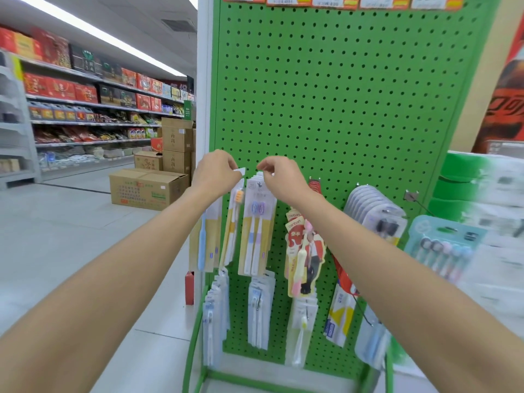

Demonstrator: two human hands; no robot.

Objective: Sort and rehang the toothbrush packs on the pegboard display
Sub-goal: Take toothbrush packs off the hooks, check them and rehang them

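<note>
Read "canban" twice, on slanted bands at the top of the red pack (309, 251), mid pegboard (340, 95). Made out only cut-off digits on the price tags (334, 1) along its top edge. Noted Chinese characters on the cartons (175, 137) far left and large script on the red poster (507, 95) far right, both illegible.

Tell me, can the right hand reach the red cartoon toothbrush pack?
Probably, once it lets go. The red cartoon toothbrush pack hangs just below the right hand with no other pack over it, but its fingers are pinching the top of the blue-and-purple toothbrush pack.
</note>
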